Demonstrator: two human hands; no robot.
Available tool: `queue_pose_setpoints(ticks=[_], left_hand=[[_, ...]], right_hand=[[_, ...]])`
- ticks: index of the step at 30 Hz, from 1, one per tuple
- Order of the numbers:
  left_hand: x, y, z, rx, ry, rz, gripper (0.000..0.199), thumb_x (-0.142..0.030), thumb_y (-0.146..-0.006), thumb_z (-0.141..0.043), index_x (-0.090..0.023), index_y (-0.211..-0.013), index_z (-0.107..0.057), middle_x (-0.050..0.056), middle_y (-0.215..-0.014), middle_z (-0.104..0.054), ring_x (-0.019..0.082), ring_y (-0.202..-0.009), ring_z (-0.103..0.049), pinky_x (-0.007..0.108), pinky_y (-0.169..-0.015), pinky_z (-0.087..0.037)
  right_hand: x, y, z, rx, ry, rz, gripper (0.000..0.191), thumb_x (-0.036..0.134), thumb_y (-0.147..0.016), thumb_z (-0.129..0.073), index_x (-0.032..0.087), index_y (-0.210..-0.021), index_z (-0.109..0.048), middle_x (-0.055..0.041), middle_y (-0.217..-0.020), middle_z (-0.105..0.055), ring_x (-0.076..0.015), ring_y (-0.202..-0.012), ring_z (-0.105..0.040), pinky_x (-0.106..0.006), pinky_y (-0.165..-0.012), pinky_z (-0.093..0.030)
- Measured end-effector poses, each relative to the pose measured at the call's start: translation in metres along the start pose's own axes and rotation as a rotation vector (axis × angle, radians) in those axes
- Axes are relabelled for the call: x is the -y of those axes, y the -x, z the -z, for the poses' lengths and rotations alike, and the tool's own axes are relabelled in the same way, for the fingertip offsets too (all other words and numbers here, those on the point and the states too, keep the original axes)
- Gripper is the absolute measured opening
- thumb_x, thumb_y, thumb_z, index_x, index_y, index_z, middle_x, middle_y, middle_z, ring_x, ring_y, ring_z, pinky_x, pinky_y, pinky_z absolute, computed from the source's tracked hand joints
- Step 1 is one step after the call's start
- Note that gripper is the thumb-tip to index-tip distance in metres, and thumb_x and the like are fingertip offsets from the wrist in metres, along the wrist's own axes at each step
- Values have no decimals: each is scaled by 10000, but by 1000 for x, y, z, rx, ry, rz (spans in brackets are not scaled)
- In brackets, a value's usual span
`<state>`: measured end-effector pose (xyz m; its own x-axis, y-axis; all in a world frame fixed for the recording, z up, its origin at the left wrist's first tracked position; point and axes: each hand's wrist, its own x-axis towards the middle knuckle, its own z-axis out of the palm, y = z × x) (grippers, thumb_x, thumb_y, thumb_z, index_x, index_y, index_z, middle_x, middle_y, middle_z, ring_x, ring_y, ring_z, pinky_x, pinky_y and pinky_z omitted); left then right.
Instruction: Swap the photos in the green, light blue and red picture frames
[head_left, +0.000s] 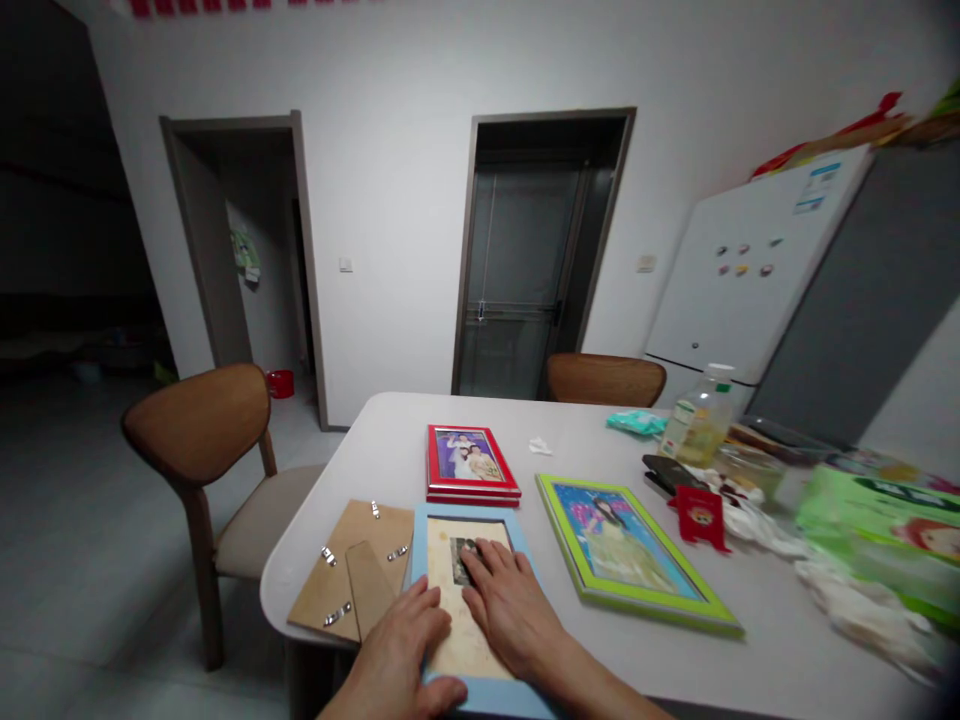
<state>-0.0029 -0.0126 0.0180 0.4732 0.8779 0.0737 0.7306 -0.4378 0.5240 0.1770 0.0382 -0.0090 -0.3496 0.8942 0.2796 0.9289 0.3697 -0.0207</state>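
A light blue frame (pixel 525 697) lies near the table's front edge, with a cream sheet (pixel 442 550) and a small dark photo (pixel 459 562) inside it. My right hand (pixel 511 598) rests flat on the sheet, its fingertips over the photo's right part. At the frame's left border, my left hand (pixel 409 645) lies with thumb and fingers apart. A brown backing board (pixel 341 545) with metal clips and a stand flap sits left of the frame. Beyond are stacked red frames (pixel 472 462); to the right lies a green frame (pixel 637 555) with a portrait.
On the white table (pixel 390 430), the right side holds a plastic bottle (pixel 701 415), a red item (pixel 701 517), a dark phone-like object, crumpled tissues and a green tissue pack (pixel 877 530). Wooden chairs (pixel 202 420) stand at the left and far side.
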Motion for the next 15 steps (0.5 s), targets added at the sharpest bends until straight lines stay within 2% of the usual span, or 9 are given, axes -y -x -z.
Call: queue_pose_setpoints(ticks=[5, 8, 12, 15], left_hand=[[-11, -2, 3, -5, 1, 31, 514, -310, -605, -631, -161, -1082, -511, 103, -1262, -433, 230, -1220, -269, 377, -997, -243], [-9, 5, 11, -24, 16, 29, 533, -254, -608, -613, -180, -1119, -484, 94, -1296, -385, 216, -1212, -288, 365, -997, -245], [21, 24, 29, -112, -48, 85, 633, -212, -553, -632, -227, -1159, -451, 74, -1329, -326, 230, -1224, -255, 404, -1005, -210], [55, 38, 37, -173, -158, 235, 671, -194, -534, -625, -182, -1178, -438, 110, -1316, -337, 254, -1221, -251, 421, -996, -222]], right_hand=[[2, 0, -1, 28, 29, 12, 393, 319, -822, -319, 225, -1196, -395, -102, -1244, -412, -267, -1115, -355, -428, -895, -235], [-2, -4, 5, 66, 6, 3, 402, 336, -821, -320, 225, -1200, -396, -113, -1256, -398, -274, -1133, -340, -433, -896, -228], [9, -12, 15, 83, -106, -17, 375, 358, -811, -343, 212, -1134, -464, -118, -1190, -455, -260, -1081, -390, -402, -875, -250], [44, -21, 21, 66, -219, 89, 354, 391, -786, -383, 221, -1073, -501, -92, -1081, -518, -238, -1005, -432, -376, -844, -275]])
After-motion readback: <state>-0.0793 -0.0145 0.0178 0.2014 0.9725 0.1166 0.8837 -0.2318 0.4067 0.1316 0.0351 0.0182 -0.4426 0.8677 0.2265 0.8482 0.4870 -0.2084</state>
